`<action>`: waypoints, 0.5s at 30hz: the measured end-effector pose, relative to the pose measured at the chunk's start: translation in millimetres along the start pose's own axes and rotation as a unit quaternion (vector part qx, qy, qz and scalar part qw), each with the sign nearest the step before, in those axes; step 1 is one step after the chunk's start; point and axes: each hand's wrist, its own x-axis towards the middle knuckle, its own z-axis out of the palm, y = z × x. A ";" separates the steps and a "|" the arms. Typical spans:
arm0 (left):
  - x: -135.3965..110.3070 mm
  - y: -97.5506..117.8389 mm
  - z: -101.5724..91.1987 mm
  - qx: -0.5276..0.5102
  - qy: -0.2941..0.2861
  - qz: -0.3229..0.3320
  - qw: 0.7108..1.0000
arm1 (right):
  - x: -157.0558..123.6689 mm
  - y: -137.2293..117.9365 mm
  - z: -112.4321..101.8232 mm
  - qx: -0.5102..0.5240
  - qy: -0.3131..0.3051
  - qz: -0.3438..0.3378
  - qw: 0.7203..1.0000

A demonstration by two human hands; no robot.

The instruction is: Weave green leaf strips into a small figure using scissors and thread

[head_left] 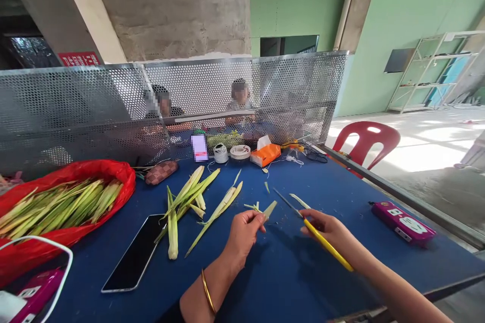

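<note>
My left hand point(242, 234) is closed in a pinch on a short piece of pale green leaf point(270, 209) over the blue table point(288, 272). A gold bangle sits on that wrist. My right hand point(328, 229) is wrapped round a yellow-handled knife point(326, 245), whose thin blade point(287, 202) points up and left, close to the leaf piece. Several long green leaf strips point(189, 199) lie to the left of my left hand. Small leaf scraps point(299, 200) lie by the blade.
A red bag point(76, 169) of green leaves lies at left. A dark phone point(134, 260) lies flat nearby. A magenta power strip point(403, 222) is at right. Tape rolls point(240, 152), an orange tissue box point(265, 154) and a perforated metal screen point(94, 106) stand behind; two people sit beyond it.
</note>
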 end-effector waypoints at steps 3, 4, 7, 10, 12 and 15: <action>-1.4 5.7 -3.9 -0.052 0.013 -0.005 0.999 | 11.7 0.8 -14.2 -0.163 0.091 0.050 0.981; -1.9 7.8 -5.6 -0.075 0.017 -0.011 0.997 | 17.6 2.7 -20.6 -0.238 0.107 0.072 0.963; -2.5 13.8 -11.4 -0.156 0.026 -0.049 0.986 | 37.8 13.1 -39.5 -0.390 0.115 0.112 0.907; -1.4 18.0 -16.3 -0.205 0.049 -0.068 0.975 | 52.2 21.7 -51.7 -0.427 0.103 0.107 0.892; -0.7 19.5 -18.3 -0.214 0.069 -0.065 0.972 | 55.8 21.1 -52.9 -0.448 0.090 0.088 0.885; -1.9 20.5 -18.7 -0.221 0.077 -0.056 0.971 | 57.9 12.8 -43.8 -0.461 0.073 0.043 0.883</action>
